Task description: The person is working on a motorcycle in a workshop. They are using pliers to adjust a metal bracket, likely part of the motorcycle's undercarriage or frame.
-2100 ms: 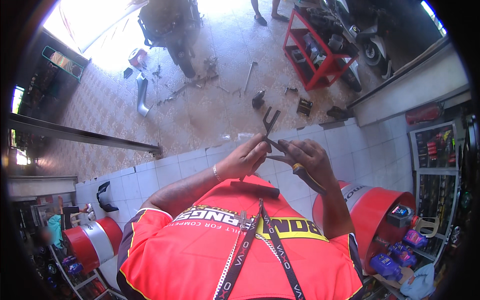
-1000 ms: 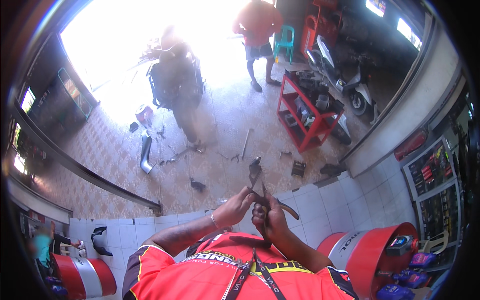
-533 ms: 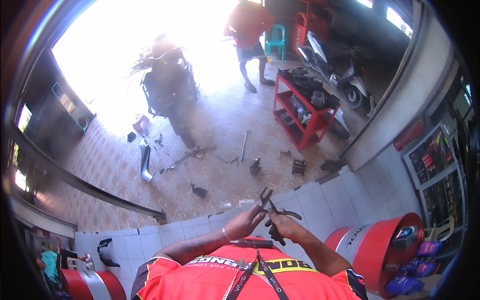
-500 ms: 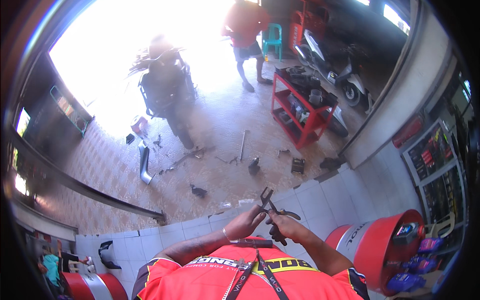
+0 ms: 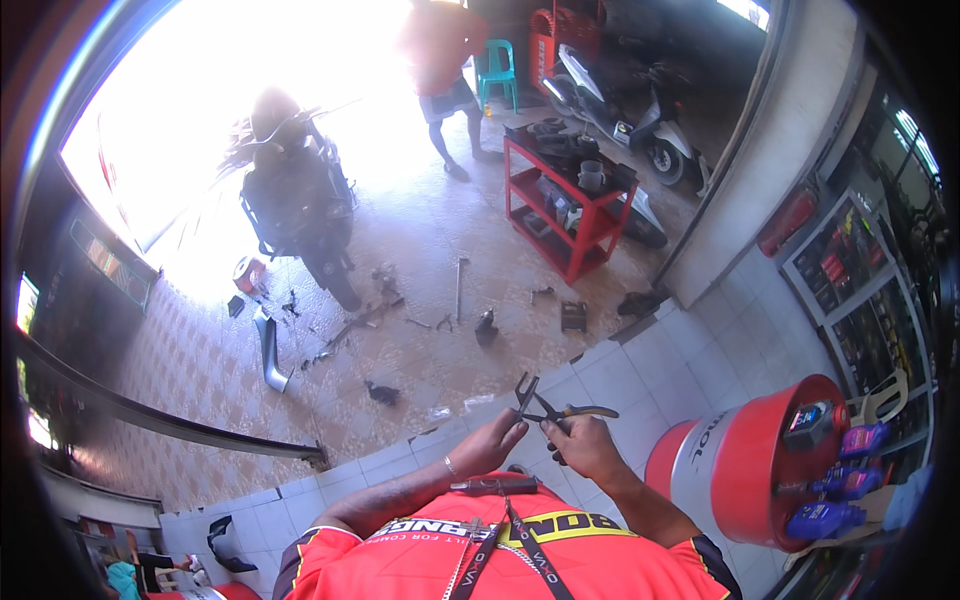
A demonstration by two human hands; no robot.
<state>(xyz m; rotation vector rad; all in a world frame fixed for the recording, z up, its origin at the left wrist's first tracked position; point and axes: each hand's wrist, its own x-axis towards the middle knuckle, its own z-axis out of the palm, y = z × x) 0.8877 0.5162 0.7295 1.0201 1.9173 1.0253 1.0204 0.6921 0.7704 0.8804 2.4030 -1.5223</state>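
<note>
In front of my chest, my left hand [image 5: 487, 446] is closed with its fingertips on a small dark forked piece [image 5: 525, 389], whose two prongs point away from me. My right hand [image 5: 588, 450] is wrapped around a pair of pliers [image 5: 585, 411] with dark handles spread apart. The jaws of the pliers lie against the lower end of the forked piece, beside my left thumb. The fingers of my left hand are partly hidden behind the thumb.
A partly stripped motorcycle [image 5: 305, 205] stands ahead, with loose parts and a silver-black panel [image 5: 268, 350] on the floor. Further right are a red tool cart [image 5: 575, 262], a parked scooter [image 5: 650, 130] and a red-and-white drum [image 5: 745, 465]. A person [image 5: 440, 60] stands at the back.
The pliers have turned so their handles now spread toward the right, and my right hand has moved slightly right. The whole view has shifted, with the background moving left.
</note>
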